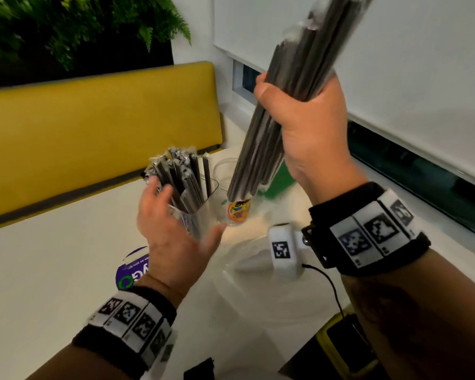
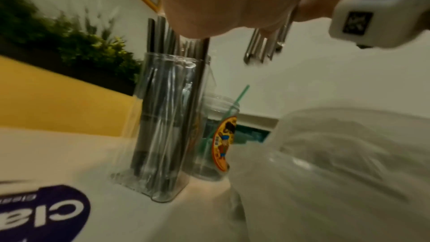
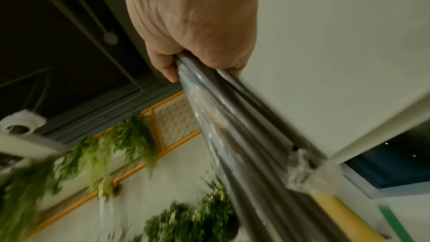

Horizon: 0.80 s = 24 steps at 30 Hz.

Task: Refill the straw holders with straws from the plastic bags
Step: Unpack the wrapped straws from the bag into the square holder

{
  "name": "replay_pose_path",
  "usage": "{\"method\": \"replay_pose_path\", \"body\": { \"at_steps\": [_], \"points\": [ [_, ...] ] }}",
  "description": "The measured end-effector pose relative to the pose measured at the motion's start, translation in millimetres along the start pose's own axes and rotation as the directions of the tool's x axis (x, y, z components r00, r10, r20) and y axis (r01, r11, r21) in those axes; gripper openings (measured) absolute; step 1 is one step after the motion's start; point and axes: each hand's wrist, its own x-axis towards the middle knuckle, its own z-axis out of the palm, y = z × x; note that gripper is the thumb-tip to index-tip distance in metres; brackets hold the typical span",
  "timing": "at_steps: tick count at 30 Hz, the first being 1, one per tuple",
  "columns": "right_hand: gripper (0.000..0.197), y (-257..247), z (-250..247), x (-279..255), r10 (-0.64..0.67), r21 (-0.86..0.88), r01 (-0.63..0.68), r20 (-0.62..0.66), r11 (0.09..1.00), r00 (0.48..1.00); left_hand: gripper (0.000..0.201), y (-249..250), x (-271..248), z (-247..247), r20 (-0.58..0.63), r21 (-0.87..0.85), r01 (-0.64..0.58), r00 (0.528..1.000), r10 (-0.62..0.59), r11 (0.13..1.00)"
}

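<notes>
My right hand [image 1: 291, 100] is raised above the table and grips a bundle of wrapped black straws [image 1: 261, 149]. The bundle's lower ends hang over a round clear jar [image 1: 237, 212] with a colourful sticker. A clear square straw holder [image 1: 200, 215], packed with wrapped black straws [image 1: 181, 171], stands left of the jar. My left hand [image 1: 181, 215] is beside that holder with fingers straight and spread; whether it touches the holder is blurred. The left wrist view shows the holder [image 2: 163, 126], the jar [image 2: 216, 135] with one green straw [image 2: 237, 98], and the bundle's ends [image 2: 263, 47]. The right wrist view shows my hand [image 3: 197, 43] around the bundle [image 3: 244, 135].
A crumpled clear plastic bag [image 1: 247, 253] lies on the white table [image 1: 52, 270] right of the holders. A green packet [image 1: 280, 182] sits behind the jar, a purple sticker [image 1: 133, 270] near my left wrist. A yellow bench back [image 1: 93, 127] borders the far side; a yellow-black device [image 1: 346, 349] lies near right.
</notes>
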Motion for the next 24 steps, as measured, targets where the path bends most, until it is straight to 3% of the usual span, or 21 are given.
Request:
{"method": "replay_pose_path", "body": {
  "at_steps": [1, 3, 5, 8, 12, 18, 24],
  "points": [
    [0.032, -0.5, 7.6, -0.7, -0.01, -0.041, 0.011, 0.028, 0.999, 1.0, 0.116, -3.1, 7.5, -1.0, 0.013, -0.037, 0.179, 0.984, -0.179, 0.983],
    [0.031, 2.1, 27.3, -3.9, -0.012, -0.102, 0.022, 0.097, 0.995, 0.995, 0.139, -12.5, 22.9, 4.0, 0.098, -0.15, 0.456, 0.89, -0.446, 0.877],
    [0.031, 8.7, 49.5, -6.6, 0.01, -0.109, 0.007, 0.15, 0.994, 0.989, 0.144, -24.4, 34.5, 12.2, 0.208, -0.25, 0.56, 0.828, -0.521, 0.79],
    [0.03, 19.0, 77.8, -3.8, 0.053, -0.073, -0.043, 0.136, 0.996, 0.989, 0.131, -38.3, 43.9, 21.2, 0.322, -0.28, 0.598, 0.796, -0.513, 0.751],
    [0.025, 32.0, 95.8, 5.1, 0.082, -0.081, -0.073, 0.114, 0.994, 0.99, 0.111, -48.5, 48.7, 26.2, 0.316, -0.336, 0.57, 0.818, -0.481, 0.749],
    [0.033, 82.9, 89.6, -18.2, 0.224, -0.15, -0.204, 0.131, 0.967, 0.966, 0.135, -71.2, 48.3, 32.3, 0.342, -0.365, 0.584, 0.808, -0.479, 0.725],
    [0.034, 79.0, 92.6, -5.4, 0.214, -0.104, -0.207, 0.063, 0.973, 0.975, 0.134, -72.1, 48.9, 32.3, 0.361, -0.387, 0.569, 0.818, -0.448, 0.726]
  ]
}}
